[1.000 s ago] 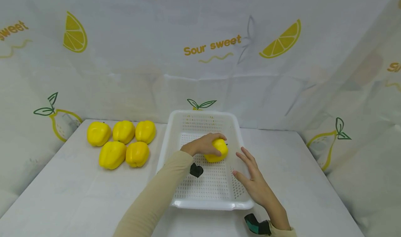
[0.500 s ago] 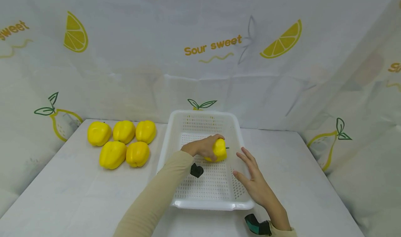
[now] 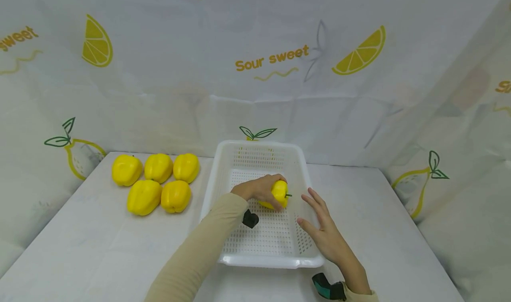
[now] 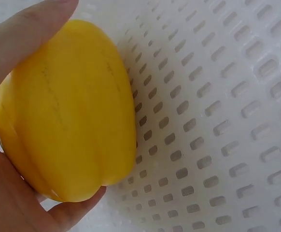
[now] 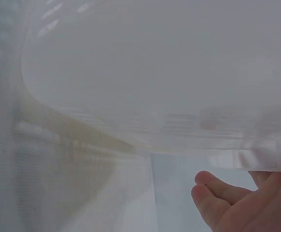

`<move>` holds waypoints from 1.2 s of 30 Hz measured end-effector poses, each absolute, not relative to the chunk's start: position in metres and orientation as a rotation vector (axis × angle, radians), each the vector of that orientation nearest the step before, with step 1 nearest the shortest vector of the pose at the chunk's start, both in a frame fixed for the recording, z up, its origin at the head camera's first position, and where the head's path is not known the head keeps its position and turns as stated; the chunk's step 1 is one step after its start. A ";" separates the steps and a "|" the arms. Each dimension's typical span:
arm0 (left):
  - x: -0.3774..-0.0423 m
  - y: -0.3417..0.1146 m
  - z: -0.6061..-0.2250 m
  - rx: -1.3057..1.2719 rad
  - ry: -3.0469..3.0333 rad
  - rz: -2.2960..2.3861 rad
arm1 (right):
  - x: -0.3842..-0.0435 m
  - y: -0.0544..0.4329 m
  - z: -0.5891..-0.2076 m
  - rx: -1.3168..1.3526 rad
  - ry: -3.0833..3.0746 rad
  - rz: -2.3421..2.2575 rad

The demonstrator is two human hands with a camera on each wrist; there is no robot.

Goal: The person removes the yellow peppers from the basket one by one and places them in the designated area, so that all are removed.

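Inside the white plastic basket (image 3: 271, 261), my left hand (image 3: 259, 188) grips a yellow bell pepper (image 3: 281, 191), its green stem pointing right in the head view. Seen from the left wrist, the thumb and fingers wrap the bell pepper (image 4: 77, 111) close to the perforated basket wall (image 4: 213, 116). My right hand (image 3: 326, 233) is at the basket's right rim, fingers spread and fairly straight. From the right wrist, that hand (image 5: 251, 205) shows beside the basket's outer side (image 5: 145, 72); whether it touches the rim I cannot tell.
Several yellow bell peppers (image 3: 143, 197) lie in two rows on the white-covered table (image 3: 100, 257), left of the basket. A white curtain (image 3: 167, 84) with lemon prints hangs behind and along both sides.
My left hand has turned the bell pepper in the basket, so its stem now shows on the right, and has shifted slightly nearer. My right hand has stayed in place.
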State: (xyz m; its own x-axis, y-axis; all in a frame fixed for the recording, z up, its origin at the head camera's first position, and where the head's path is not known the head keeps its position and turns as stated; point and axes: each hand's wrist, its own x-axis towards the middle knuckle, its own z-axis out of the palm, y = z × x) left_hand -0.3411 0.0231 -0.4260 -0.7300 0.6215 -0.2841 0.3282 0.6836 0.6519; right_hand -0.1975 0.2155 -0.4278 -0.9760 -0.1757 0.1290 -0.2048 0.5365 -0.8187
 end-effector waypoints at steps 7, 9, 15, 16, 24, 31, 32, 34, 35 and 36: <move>-0.340 0.023 -0.426 0.766 2.409 0.795 | -0.197 0.216 -0.428 0.346 -2.721 1.466; -0.340 0.023 -0.426 0.781 2.408 0.796 | -0.197 0.216 -0.429 0.351 -2.718 1.466; -0.341 0.023 -0.425 0.775 2.415 0.760 | -0.197 0.216 -0.429 0.358 -2.708 1.474; -0.341 0.023 -0.425 0.771 2.415 0.753 | -0.197 0.216 -0.429 0.358 -2.706 1.474; -0.341 0.022 -0.423 0.759 2.422 0.745 | -0.198 0.215 -0.430 0.356 -2.707 1.465; -0.340 0.024 -0.421 0.773 2.474 0.718 | -0.197 0.216 -0.429 0.355 -2.709 1.473; -0.340 0.024 -0.420 0.775 2.485 0.714 | -0.197 0.216 -0.429 0.356 -2.710 1.473; -0.339 0.025 -0.418 0.769 2.502 0.714 | -0.197 0.216 -0.429 0.358 -2.713 1.471; -0.339 0.025 -0.417 0.765 2.510 0.713 | -0.198 0.216 -0.429 0.358 -2.714 1.471; -0.339 0.025 -0.416 0.761 2.519 0.706 | -0.198 0.216 -0.429 0.359 -2.715 1.470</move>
State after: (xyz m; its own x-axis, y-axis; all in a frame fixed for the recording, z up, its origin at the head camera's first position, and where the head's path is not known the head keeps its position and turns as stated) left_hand -0.3389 0.0252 -0.4156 -0.7648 0.5994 -0.2361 0.3892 0.7220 0.5720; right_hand -0.1976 0.2161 -0.4292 -0.9727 -0.1860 0.1387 -0.2178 0.5260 -0.8221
